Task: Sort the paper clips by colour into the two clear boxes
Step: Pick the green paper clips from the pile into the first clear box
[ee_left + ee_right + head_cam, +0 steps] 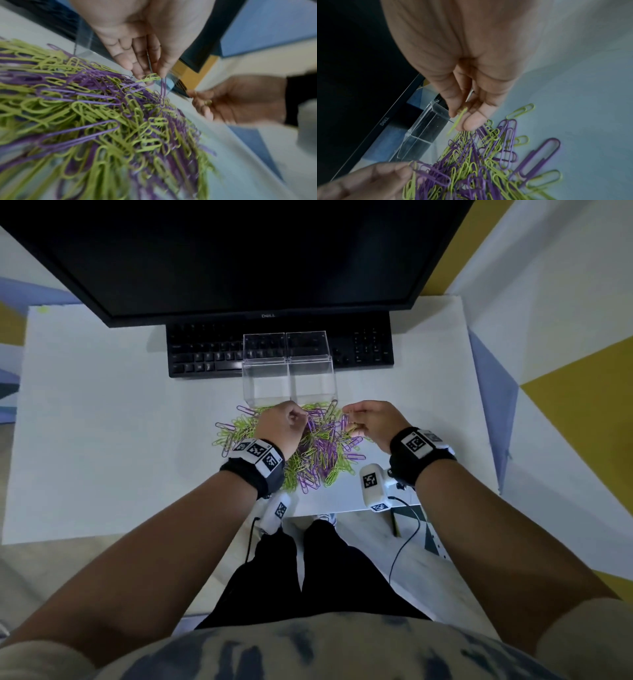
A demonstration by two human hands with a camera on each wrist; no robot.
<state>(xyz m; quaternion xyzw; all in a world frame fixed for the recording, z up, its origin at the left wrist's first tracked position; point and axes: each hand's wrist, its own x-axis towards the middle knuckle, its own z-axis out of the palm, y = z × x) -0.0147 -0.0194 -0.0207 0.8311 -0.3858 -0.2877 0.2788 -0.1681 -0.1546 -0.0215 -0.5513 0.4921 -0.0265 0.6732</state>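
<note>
A heap of green and purple paper clips [308, 453] lies on the white table [102, 440], just in front of two joined clear boxes, left [265, 381] and right [311, 381]. Both boxes look empty. My left hand [298, 417] hovers over the heap's far left part. In the left wrist view its fingertips [142, 73] pinch a green clip [149, 78], and a purple clip [163, 92] dangles beside it. My right hand [351, 422] is over the heap's far right edge and pinches another green clip [458, 121] between thumb and fingers.
A black keyboard [205, 354] and a dark monitor [239, 258] stand behind the boxes. Stray clips [537, 158] lie to the right of the heap. The table's near edge [137, 535] is close to my legs, and cables [400, 546] hang from the wrist cameras.
</note>
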